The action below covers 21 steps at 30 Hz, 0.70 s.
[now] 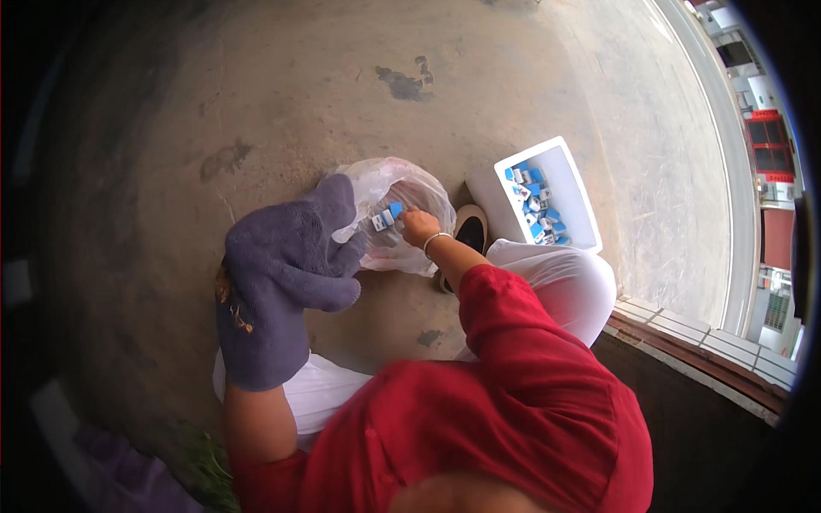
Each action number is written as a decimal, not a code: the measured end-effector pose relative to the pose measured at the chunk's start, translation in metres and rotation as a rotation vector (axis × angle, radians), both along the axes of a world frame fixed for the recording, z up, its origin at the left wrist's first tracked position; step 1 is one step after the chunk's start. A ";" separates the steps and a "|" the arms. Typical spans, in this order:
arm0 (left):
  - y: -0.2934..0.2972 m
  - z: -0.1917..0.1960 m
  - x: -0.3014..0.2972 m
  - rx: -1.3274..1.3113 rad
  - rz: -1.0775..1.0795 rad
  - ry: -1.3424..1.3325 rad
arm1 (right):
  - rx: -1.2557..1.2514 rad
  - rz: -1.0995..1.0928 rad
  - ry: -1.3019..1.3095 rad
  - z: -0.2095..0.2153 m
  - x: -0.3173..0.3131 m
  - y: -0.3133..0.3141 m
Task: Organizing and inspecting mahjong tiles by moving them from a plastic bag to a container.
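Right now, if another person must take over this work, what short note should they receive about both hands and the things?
Left hand: in a purple knit glove, gripping the rim of the clear plastic bag and holding it open.
Right hand: bare, with a bracelet at the wrist, inside the bag's mouth, fingers on a small blue-and-white packet.
White foam box: on the concrete floor to the right, open, with many similar packets along its left side.
Done: at least one packet is at the bag.
Left: the packets in the box.

Stained concrete floor (282, 94), daylight, perhaps tiled ledge (710, 338)
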<state>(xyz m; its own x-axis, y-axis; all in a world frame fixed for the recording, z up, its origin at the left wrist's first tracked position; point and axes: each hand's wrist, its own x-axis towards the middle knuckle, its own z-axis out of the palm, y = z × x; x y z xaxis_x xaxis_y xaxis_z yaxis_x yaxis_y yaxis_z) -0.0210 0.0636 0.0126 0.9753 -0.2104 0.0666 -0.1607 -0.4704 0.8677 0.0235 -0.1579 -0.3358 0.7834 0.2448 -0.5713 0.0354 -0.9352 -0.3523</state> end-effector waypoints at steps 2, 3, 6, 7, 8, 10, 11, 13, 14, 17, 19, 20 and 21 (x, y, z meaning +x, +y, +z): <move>-0.002 0.012 0.006 -0.032 -0.126 0.136 | -0.056 -0.016 0.027 -0.003 0.007 0.008; -0.007 0.029 0.005 -0.111 -0.100 0.197 | -0.060 -0.021 0.022 -0.005 0.012 0.020; -0.009 0.027 0.018 -0.310 -0.090 0.337 | -0.121 -0.034 0.027 -0.017 0.019 0.022; -0.013 0.017 0.022 -0.308 -0.100 0.334 | -0.159 -0.031 0.030 -0.023 0.020 0.017; -0.010 0.012 0.023 -0.287 -0.096 0.319 | -0.176 -0.017 0.023 -0.026 0.022 0.022; -0.006 0.001 0.023 -0.250 -0.091 0.290 | -0.184 -0.022 0.004 -0.032 0.026 0.025; -0.001 -0.006 0.022 -0.228 -0.082 0.275 | -0.173 0.004 -0.004 -0.033 0.027 0.028; 0.007 -0.020 0.019 -0.189 -0.067 0.241 | -0.155 0.011 -0.036 -0.037 0.029 0.029; 0.012 -0.027 0.016 -0.169 -0.056 0.221 | -0.155 0.008 -0.040 -0.039 0.028 0.027; 0.028 -0.046 0.005 -0.107 -0.024 0.149 | -0.131 -0.069 -0.090 -0.036 0.025 0.022; 0.042 -0.054 -0.003 -0.062 0.002 0.089 | -0.097 -0.066 -0.143 -0.023 0.020 0.023; 0.045 -0.058 -0.007 -0.048 0.010 0.058 | -0.103 -0.072 -0.159 -0.016 0.022 0.020; 0.048 -0.062 -0.011 -0.034 0.019 0.024 | -0.069 -0.086 -0.069 -0.008 0.024 0.018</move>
